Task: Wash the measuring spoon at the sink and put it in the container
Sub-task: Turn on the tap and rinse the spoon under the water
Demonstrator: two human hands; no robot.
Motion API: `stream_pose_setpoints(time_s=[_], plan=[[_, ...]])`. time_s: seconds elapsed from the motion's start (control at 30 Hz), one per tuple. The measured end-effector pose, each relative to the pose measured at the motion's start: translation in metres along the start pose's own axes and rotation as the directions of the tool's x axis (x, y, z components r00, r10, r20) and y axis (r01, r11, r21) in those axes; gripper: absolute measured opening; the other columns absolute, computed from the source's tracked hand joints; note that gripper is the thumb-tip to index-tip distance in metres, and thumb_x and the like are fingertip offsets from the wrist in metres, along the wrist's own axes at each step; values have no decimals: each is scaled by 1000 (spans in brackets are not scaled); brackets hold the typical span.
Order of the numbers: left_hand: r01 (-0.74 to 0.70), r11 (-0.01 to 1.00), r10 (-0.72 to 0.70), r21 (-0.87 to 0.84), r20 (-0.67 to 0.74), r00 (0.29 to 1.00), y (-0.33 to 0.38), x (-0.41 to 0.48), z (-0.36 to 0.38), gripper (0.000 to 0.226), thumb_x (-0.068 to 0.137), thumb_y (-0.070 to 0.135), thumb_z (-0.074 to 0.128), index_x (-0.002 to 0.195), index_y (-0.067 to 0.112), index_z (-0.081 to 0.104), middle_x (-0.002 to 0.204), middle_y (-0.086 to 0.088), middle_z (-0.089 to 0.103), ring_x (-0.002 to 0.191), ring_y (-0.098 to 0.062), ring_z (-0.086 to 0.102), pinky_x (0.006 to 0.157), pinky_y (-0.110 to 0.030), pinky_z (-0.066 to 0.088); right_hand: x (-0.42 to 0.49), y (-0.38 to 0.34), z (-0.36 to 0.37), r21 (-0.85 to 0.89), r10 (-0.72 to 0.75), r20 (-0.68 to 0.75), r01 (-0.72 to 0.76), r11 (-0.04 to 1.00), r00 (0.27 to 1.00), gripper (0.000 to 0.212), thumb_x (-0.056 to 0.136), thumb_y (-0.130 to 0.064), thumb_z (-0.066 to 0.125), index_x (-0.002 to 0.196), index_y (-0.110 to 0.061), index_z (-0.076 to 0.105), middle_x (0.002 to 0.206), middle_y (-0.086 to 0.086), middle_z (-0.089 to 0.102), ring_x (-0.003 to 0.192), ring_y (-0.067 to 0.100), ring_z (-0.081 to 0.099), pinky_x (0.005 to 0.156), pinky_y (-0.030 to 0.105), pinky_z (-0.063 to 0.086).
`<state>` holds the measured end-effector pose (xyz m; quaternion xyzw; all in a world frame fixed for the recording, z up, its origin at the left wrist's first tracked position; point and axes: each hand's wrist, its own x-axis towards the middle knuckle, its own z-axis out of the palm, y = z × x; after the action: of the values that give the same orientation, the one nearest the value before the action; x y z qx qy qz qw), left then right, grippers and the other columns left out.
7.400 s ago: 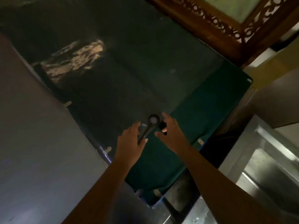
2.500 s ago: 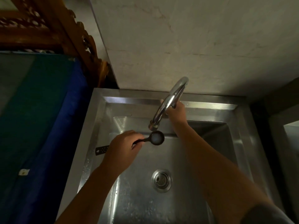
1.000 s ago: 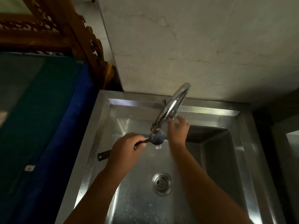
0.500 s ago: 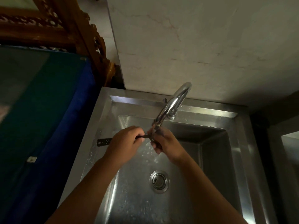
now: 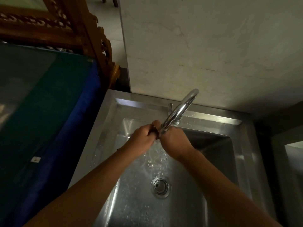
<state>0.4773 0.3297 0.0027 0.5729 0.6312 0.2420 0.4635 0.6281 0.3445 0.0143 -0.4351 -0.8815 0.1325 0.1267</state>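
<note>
Both hands meet under the spout of the curved steel tap (image 5: 180, 110), over the steel sink (image 5: 108, 112). My left hand (image 5: 141, 136) and my right hand (image 5: 173, 141) are closed together around the black measuring spoon (image 5: 155, 132), of which only a dark sliver shows between the fingers. Water runs down from the hands and splashes onto the basin floor above the drain (image 5: 161, 186). No container is in view.
A table with a green and blue cover (image 5: 49, 112) stands directly left of the sink. Carved wooden furniture (image 5: 91, 38) rises behind it. A pale stone wall (image 5: 205, 46) backs the sink. A dark counter edge (image 5: 291, 153) lies to the right.
My left hand has slid along the spoon so its handle end no longer sticks out to the left. Both hands have closed tighter together under the spout, with water now splashing in the basin.
</note>
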Motion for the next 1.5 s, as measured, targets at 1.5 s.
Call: stream_pose_setpoints(time_s=[1.5], plan=[[124,644,-357,-755,-154,921,20,-9,52,25,91,7,49,100,22,68,107,-11,73,101,-26,70,86,-39,57,-14,-53,44,906,778,303,-419,-56,550,35,101,-35,40,93,-22,71,89,7,75,90,22,71,79,39,55]])
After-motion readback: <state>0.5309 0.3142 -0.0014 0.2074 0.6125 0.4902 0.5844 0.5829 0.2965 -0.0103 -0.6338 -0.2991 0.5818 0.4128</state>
